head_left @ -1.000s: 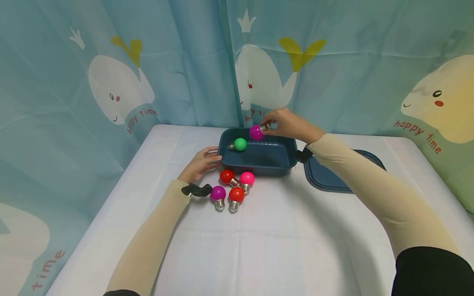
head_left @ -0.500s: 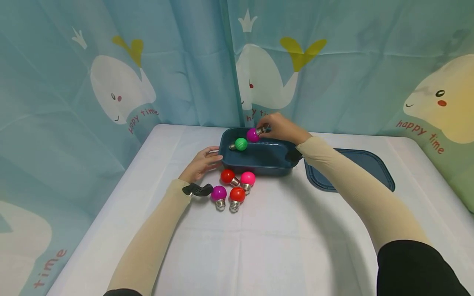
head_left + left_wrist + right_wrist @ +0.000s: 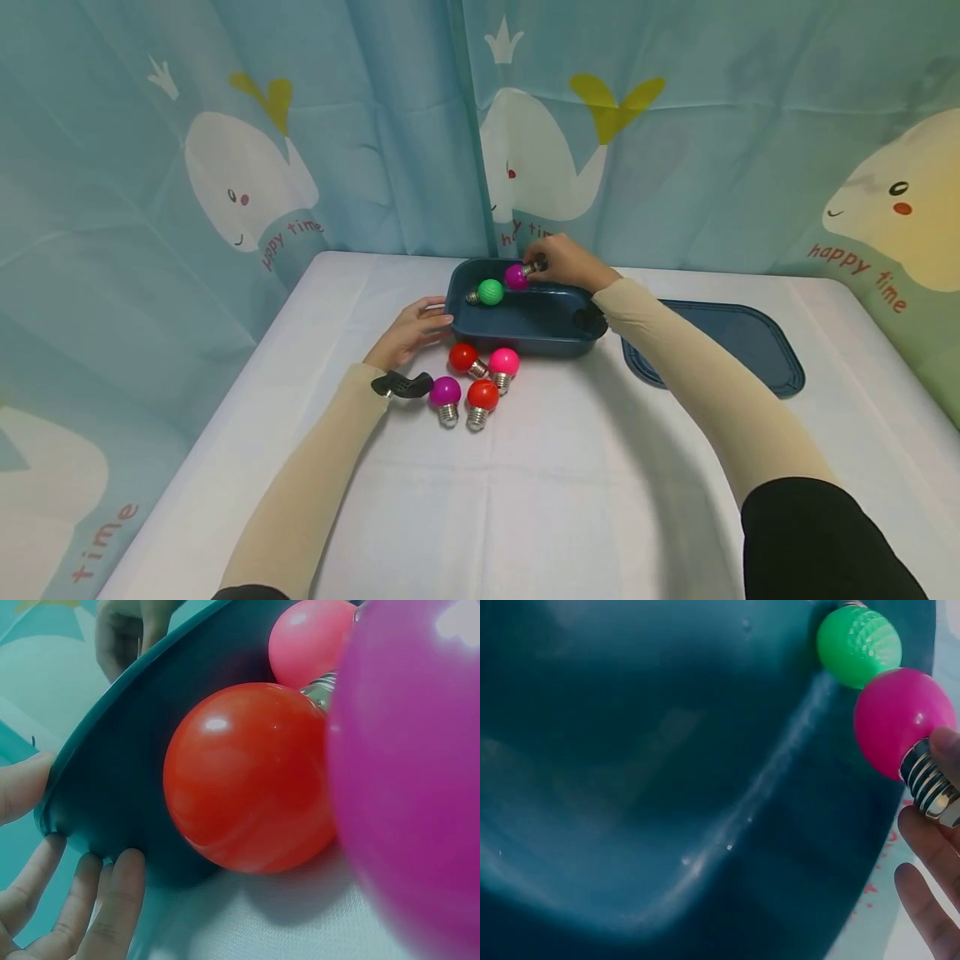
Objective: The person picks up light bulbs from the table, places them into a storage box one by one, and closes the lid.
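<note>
My right hand [image 3: 570, 263] pinches a purple light bulb [image 3: 515, 277] by its metal screw base, with the globe low inside the far side of a dark blue box [image 3: 532, 343]. In the right wrist view, the bulb's globe [image 3: 901, 720] is right beside a green textured bulb [image 3: 859, 646] lying in the box. My left hand [image 3: 408, 335] touches the box's left end; in the left wrist view its fingertips [image 3: 129, 866] rest against the outer wall. In front of the box lie a red bulb [image 3: 462, 357], a pink bulb [image 3: 504, 362], another purple bulb [image 3: 446, 392] and an orange-red bulb [image 3: 482, 395].
A dark blue lid [image 3: 738, 337] lies flat to the right of the box, partly behind my right forearm. Everything stands on a white cloth-covered table [image 3: 555, 492]. A blue curtain [image 3: 390, 125] with printed whales hangs just behind the table's far edge.
My right hand has lowered the purple bulb into the box, close to the green bulb, and its forearm has swung left, showing more of the lid. My left hand stays at the box.
</note>
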`<state>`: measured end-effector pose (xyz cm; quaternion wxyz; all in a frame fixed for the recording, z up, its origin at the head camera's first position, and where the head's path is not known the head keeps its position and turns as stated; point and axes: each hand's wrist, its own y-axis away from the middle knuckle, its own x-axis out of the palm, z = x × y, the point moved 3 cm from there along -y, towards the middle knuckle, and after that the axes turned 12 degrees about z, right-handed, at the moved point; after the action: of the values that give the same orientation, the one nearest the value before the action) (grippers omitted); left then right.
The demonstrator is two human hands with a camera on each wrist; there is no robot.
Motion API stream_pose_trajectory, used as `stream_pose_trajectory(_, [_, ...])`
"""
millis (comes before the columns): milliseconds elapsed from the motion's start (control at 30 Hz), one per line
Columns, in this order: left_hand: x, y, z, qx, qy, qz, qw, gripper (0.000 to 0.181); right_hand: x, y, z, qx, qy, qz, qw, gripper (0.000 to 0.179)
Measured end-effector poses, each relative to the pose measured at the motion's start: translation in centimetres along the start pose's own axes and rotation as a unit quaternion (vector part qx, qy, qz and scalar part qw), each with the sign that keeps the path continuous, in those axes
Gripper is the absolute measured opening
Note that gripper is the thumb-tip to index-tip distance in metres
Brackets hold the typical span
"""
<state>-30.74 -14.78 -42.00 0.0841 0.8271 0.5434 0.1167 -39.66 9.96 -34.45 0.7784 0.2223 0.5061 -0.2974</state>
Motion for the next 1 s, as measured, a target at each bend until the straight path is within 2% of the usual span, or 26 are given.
stream_pose_trajectory(200, [0.1,0.1,0.0,0.003,0.004,0.003,1.0000,0.055,0.9,-0.4,-0.4,0.021,0.000,0.015,0.9997,0.021])
stream_pose_trajectory(467, [0.1,0.1,0.0,0.000,0.012,0.003,0.9999,0.055,1.7,-0.7,-0.7,0.019,0.006,0.012,0.9997,0.020])
stream_pose_trajectory(1000, [0.0,0.1,0.0,0.004,0.015,0.003,0.9999,0.055,2.6,-0.6,-1.4,0.037,-0.029,0.013,0.9988,0.023])
